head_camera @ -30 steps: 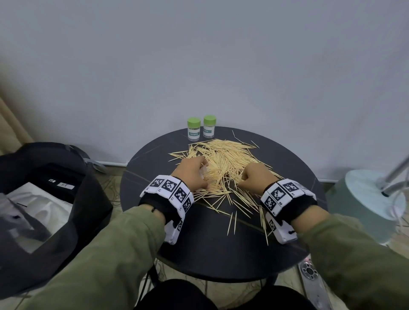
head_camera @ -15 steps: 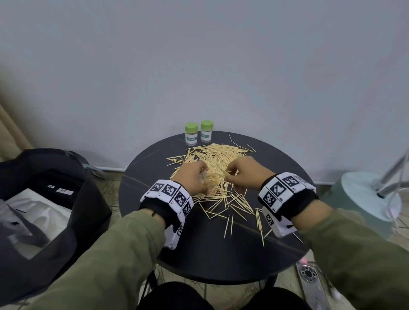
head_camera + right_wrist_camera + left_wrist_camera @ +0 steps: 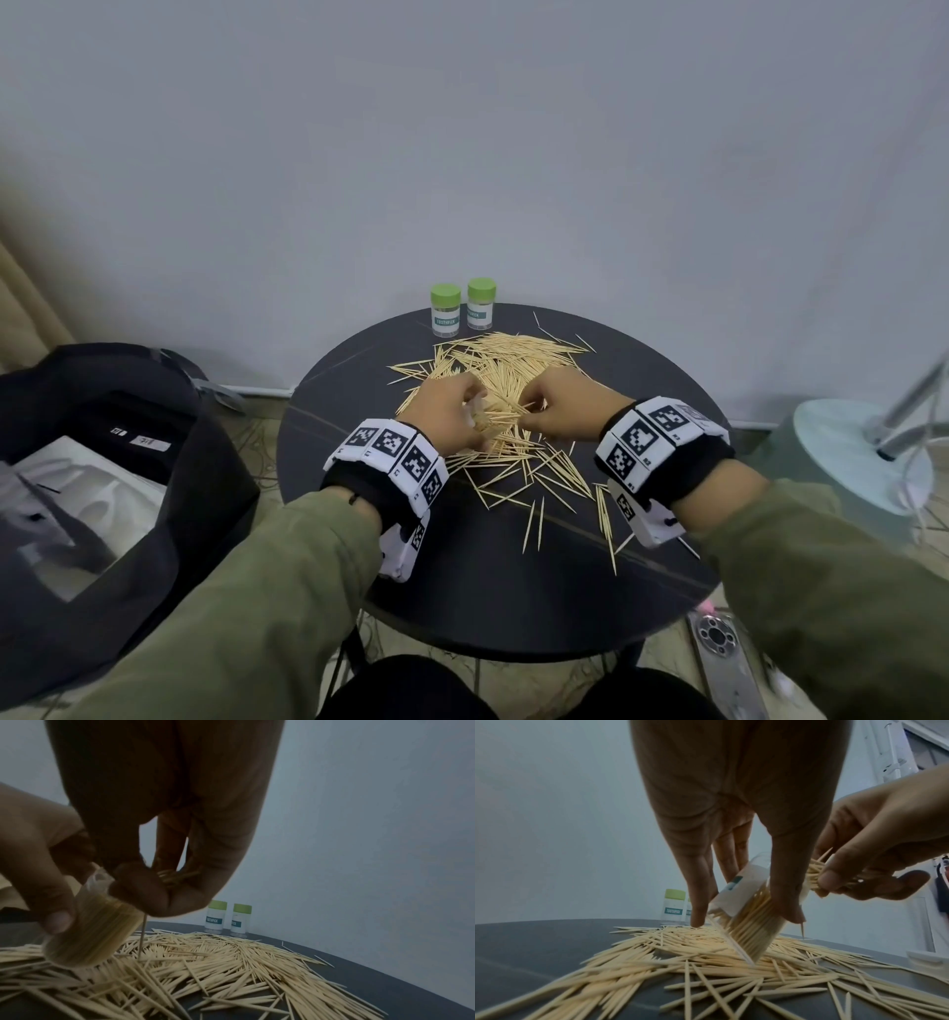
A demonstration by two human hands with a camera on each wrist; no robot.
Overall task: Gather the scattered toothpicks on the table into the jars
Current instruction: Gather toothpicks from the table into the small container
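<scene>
Pale wooden toothpicks (image 3: 508, 360) lie in a heap across the round dark table (image 3: 493, 580). My left hand (image 3: 449, 411) grips a clear open jar (image 3: 752, 914), tilted and partly filled with toothpicks, its base low over the pile. My right hand (image 3: 557, 406) pinches a small bundle of toothpicks (image 3: 816, 874) at the jar's mouth. One toothpick (image 3: 142, 937) hangs down from the right hand toward the heap. Two capped jars with green lids (image 3: 445, 311) (image 3: 481, 303) stand upright at the table's far edge.
A black bag (image 3: 102, 488) with white contents sits on the floor to the left. A pale round lamp base (image 3: 862, 452) with a metal pole stands on the right. A grey wall is close behind the table. Loose toothpicks (image 3: 534, 514) spread toward the near side.
My right hand has moved left from the pile's right side, carrying a bundle of toothpicks up to the jar held in my left hand. The left hand has stayed in place.
</scene>
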